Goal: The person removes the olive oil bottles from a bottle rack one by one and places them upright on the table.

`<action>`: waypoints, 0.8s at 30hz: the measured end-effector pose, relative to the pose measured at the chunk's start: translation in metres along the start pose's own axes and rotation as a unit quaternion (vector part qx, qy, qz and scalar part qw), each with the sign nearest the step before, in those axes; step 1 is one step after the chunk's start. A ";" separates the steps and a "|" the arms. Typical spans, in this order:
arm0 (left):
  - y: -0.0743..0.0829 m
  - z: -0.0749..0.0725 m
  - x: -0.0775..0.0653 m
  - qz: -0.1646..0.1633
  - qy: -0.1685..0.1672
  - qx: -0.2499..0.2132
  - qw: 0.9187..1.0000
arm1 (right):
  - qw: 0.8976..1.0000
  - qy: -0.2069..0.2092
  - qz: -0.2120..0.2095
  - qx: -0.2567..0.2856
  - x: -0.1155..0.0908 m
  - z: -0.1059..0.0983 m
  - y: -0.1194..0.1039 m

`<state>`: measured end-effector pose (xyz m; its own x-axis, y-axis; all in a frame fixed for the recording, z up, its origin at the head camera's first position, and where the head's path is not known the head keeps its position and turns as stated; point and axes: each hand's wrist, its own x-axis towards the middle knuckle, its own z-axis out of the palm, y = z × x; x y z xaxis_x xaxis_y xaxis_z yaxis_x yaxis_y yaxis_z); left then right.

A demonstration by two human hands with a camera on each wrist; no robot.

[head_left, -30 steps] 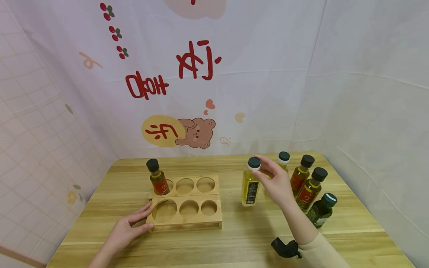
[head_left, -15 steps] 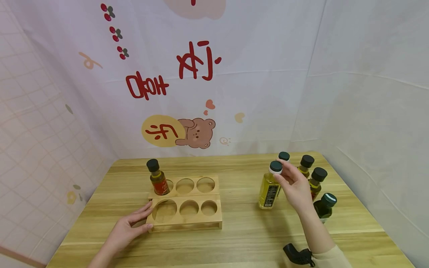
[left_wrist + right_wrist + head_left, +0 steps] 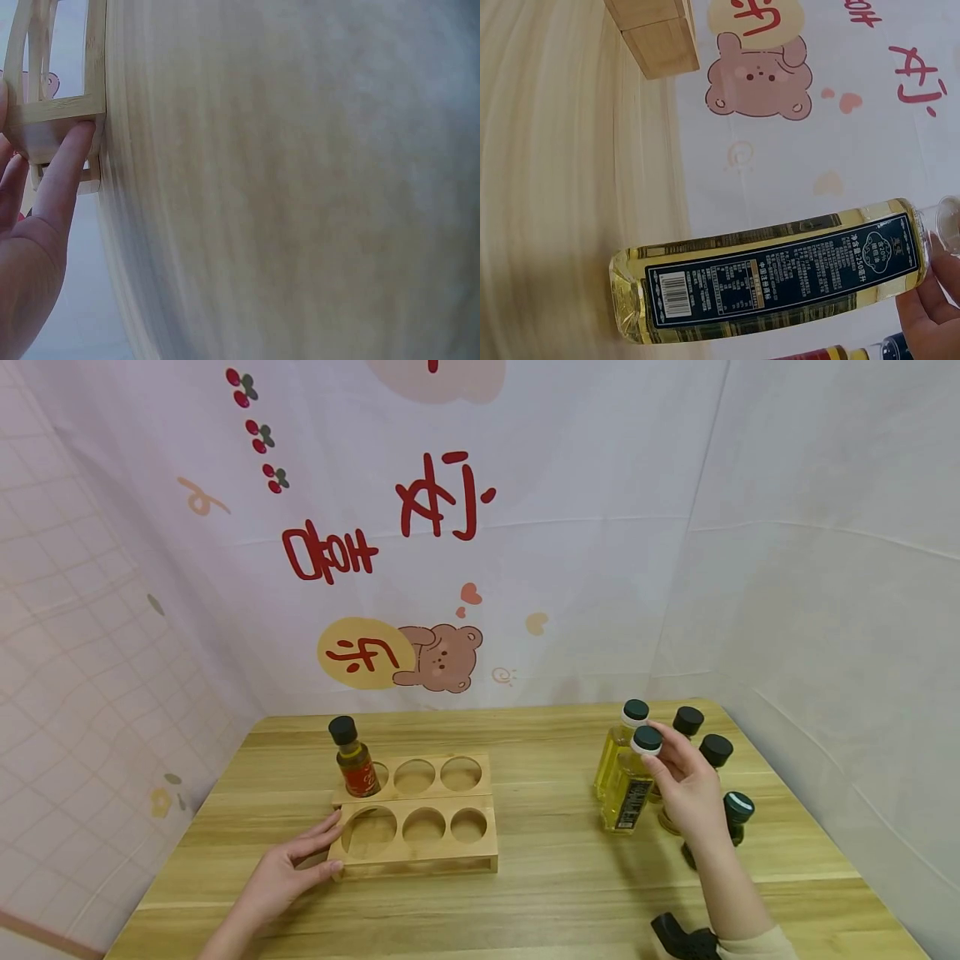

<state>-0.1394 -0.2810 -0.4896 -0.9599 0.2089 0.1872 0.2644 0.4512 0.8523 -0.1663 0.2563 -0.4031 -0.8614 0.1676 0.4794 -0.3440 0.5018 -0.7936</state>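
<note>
My right hand [image 3: 692, 793] pinches a clear bottle of yellow oil [image 3: 627, 797] by the neck, just under its dark green cap. In the right wrist view, this oil bottle [image 3: 772, 274] shows a dark label with a barcode, its base close to the table. A matching oil bottle [image 3: 613, 760] stands right behind it. My left hand [image 3: 281, 872] rests against the left end of a two-step wooden rack [image 3: 450, 852] with round holes. In the left wrist view, a straight thumb [image 3: 64, 176] touches the rack's end [image 3: 56, 112]. A red-labelled bottle [image 3: 356, 768] sits in the rack's back-left hole.
Behind my right hand stand two black-capped bottles [image 3: 716, 750] and a short dark green bottle [image 3: 738, 810], partly hidden. A black object [image 3: 678, 935] shows at my right sleeve [image 3: 757, 943]. The wooden table [image 3: 555, 893] meets a printed cloth backdrop [image 3: 585, 610].
My right hand has moved to the right with the oil bottle, bringing it beside the matching one and covering more of the bottles behind. The left hand and rack stay put.
</note>
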 end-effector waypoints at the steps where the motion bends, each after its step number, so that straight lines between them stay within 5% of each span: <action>1: 0.000 0.000 0.000 -0.001 0.000 -0.001 1.000 | 1.000 0.002 0.001 -0.001 0.000 -0.001 0.001; 24: -0.001 0.000 0.000 -0.004 -0.001 0.000 1.000 | 1.000 -0.009 0.003 -0.016 -0.004 -0.005 0.007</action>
<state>-0.1393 -0.2813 -0.4908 -0.9617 0.2076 0.1789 0.2567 0.4536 0.8534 -0.1628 0.2631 -0.4085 -0.8705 0.1554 0.4670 -0.3267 0.5273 -0.7844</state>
